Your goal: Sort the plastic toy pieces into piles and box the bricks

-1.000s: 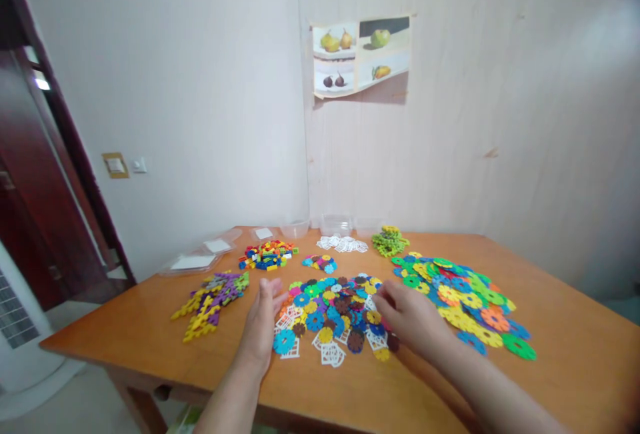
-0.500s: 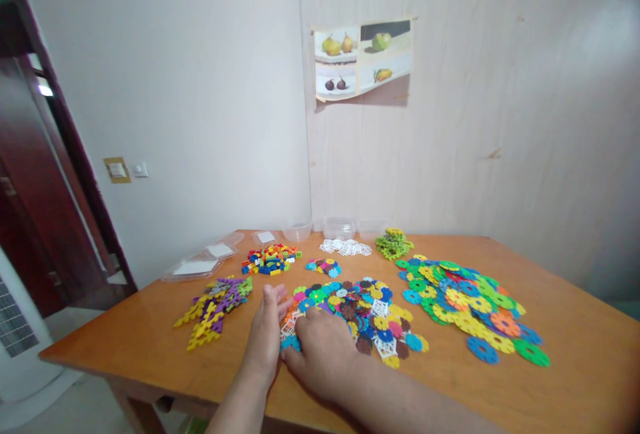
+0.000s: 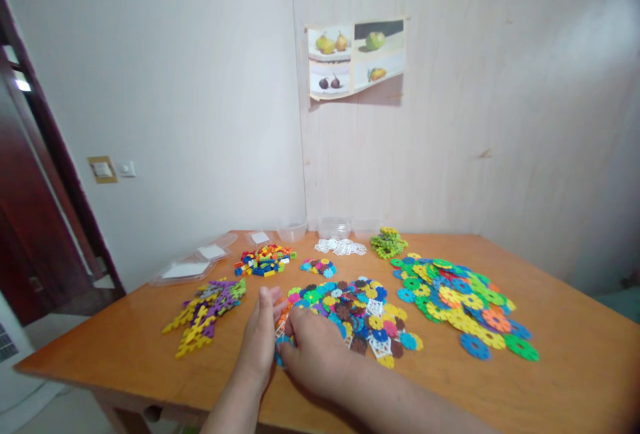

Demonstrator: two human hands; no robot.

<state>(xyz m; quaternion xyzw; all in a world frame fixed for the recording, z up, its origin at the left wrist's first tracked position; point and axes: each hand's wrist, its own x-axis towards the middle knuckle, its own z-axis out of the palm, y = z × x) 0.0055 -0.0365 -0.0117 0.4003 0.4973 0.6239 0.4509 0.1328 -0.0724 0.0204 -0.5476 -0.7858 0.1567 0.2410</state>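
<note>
Left hand (image 3: pixel 261 339) flat on edge at the near left end of the mixed pile of small discs (image 3: pixel 356 317), fingers straight and together, nothing clasped. Right hand (image 3: pixel 316 353) laid palm down over that same end of the pile, fingers spread across the pieces, touching the left hand's fingertips; whether anything sits pinched beneath cannot be told. Blue and white pieces peeking out between the two hands.

Further out on the wooden table (image 3: pixel 575 381): yellow and purple branched pieces (image 3: pixel 204 311) to the left, big flat discs (image 3: pixel 463 297) (green, yellow, blue, orange) to the right. Behind the pile, a small disc cluster (image 3: pixel 319 266), little bricks (image 3: pixel 263 260), white lattice squares (image 3: pixel 340 246), green pieces (image 3: pixel 388 243). Clear tubs (image 3: pixel 334 227) and lids (image 3: pixel 193 265) along the far edge. Fruit poster (image 3: pixel 356 58) on the wall.
</note>
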